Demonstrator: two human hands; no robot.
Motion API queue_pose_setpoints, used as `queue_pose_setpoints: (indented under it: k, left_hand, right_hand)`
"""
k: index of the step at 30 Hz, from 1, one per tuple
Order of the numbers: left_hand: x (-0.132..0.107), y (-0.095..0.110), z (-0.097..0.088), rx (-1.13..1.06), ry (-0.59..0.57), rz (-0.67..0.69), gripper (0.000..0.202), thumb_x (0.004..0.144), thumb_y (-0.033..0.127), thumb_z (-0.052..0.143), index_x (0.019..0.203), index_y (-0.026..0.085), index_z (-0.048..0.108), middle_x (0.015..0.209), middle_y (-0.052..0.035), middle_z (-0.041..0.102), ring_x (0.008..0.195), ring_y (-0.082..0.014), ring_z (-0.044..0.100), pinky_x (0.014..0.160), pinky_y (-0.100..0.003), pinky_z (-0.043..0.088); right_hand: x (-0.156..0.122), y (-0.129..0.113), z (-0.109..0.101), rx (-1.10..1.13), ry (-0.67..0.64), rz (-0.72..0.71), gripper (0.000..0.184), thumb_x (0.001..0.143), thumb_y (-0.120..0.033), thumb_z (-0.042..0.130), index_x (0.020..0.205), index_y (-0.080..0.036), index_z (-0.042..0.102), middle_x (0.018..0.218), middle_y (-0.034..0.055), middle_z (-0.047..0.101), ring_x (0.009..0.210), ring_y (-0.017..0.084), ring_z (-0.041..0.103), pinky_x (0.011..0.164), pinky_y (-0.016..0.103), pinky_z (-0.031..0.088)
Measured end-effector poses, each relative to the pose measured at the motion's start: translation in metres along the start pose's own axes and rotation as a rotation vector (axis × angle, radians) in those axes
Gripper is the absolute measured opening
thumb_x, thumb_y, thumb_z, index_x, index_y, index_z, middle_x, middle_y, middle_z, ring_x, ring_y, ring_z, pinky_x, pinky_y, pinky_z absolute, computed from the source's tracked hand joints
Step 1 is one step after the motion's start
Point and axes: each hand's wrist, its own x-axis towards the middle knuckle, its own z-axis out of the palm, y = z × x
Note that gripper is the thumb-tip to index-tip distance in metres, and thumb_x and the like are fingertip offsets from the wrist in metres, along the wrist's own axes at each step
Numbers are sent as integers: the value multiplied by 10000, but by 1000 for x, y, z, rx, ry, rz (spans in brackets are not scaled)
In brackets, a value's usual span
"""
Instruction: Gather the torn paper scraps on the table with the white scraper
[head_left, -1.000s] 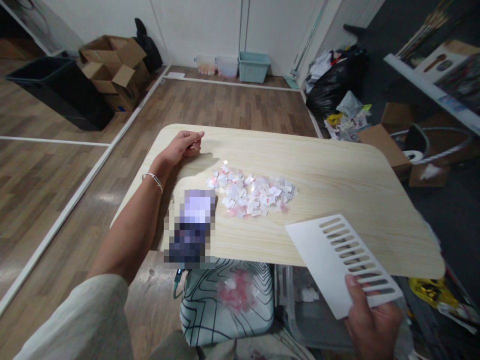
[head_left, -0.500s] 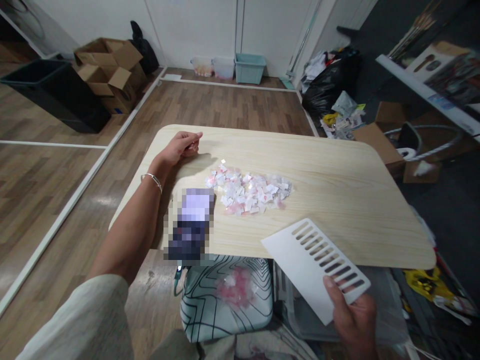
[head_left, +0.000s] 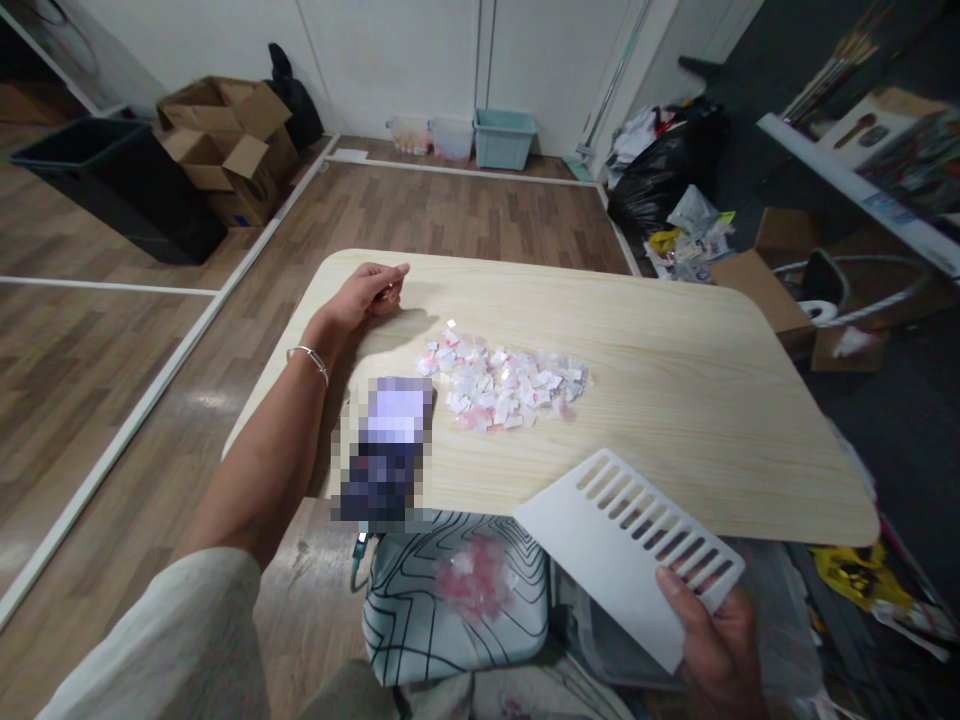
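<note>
My right hand (head_left: 716, 635) grips a flat white plastic scraper (head_left: 600, 540) by its slotted end, thumb on top and fingers underneath. The scraper is held above the table's near edge, its left corner close to the tabletop. At the table's far left, my left hand (head_left: 375, 292) rests with its fingers curled in and the thumb laid along the top; nothing shows in it. Between the hands lies a loose pile of small white and pinkish paper or plastic pieces (head_left: 502, 385). A blurred phone (head_left: 390, 450) lies left of the pile.
The pale wooden table (head_left: 675, 380) has rounded corners. Below its near edge are a patterned pouch (head_left: 405, 620) with pinkish pieces on it and a clear plastic bin (head_left: 780, 640). A black bin (head_left: 150, 200) and cardboard boxes (head_left: 232, 150) stand left; a black bag (head_left: 652, 180) lies right.
The scraper has turned and dipped slightly in my right hand's grip. My left hand and the pile stay as they were; the whole view has shifted a little.
</note>
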Motion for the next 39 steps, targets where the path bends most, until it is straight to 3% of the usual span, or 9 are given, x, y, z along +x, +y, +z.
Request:
queue_pose_setpoints:
  k: [4,8,12,18,22,30,35,39]
  left_hand:
    - [-1,1,-1,2,-17,1,610,1190,385,632,623,246,455,470,79,294,478,-73,174,495,-257,196]
    - [0,0,-4,-4,-52,15,631,1210,419,615,624,243,463,483,93,264,472,-71,167,500,-250,200]
    - [0,-3,-5,-15,-53,31,629,1201,450,634,635,248,448,491,100,243,473,-72,155,491,-242,202]
    - [0,-6,-4,-23,-43,53,600,1080,484,747,624,256,432,482,83,252,444,-71,161,461,-244,176]
    - [0,-6,-3,-40,-10,51,591,1061,509,758,644,259,423,502,75,269,438,-73,202,458,-233,186]
    - [3,-3,0,-70,49,4,597,1082,519,773,677,254,424,535,76,295,443,-68,219,447,-227,175]
    - [1,0,2,-58,39,20,636,1056,545,802,648,262,404,521,82,270,443,-72,207,447,-234,186]
    - [-1,1,3,-43,20,34,645,1060,542,783,630,270,388,501,88,234,435,-77,195,449,-246,186]
  right_hand:
    - [23,-4,6,71,266,-77,504,668,-585,1109,858,-187,866,870,126,891,721,318,848,630,399,700]
    - [37,-12,25,42,466,-258,482,765,-573,1078,946,-183,859,964,101,886,890,306,848,790,427,719]
    - [43,-8,25,-113,423,-350,519,856,-642,1028,978,-165,865,936,129,879,980,363,859,889,483,704]
    - [41,-1,8,-222,349,-290,569,804,-707,1039,881,-169,870,876,147,892,804,323,841,727,394,645]
    - [39,0,5,-222,331,-260,537,760,-680,1053,825,-183,862,830,138,882,759,323,838,696,388,644]
    - [35,-3,10,-166,264,-220,510,732,-651,1058,730,-204,812,749,111,843,698,307,820,618,363,621]
    - [33,-8,14,-119,188,-259,444,795,-590,1048,798,-190,855,759,95,853,661,288,813,588,347,628]
    - [28,-18,29,-113,192,-308,399,867,-548,1023,810,-185,867,755,92,856,629,273,800,574,342,642]
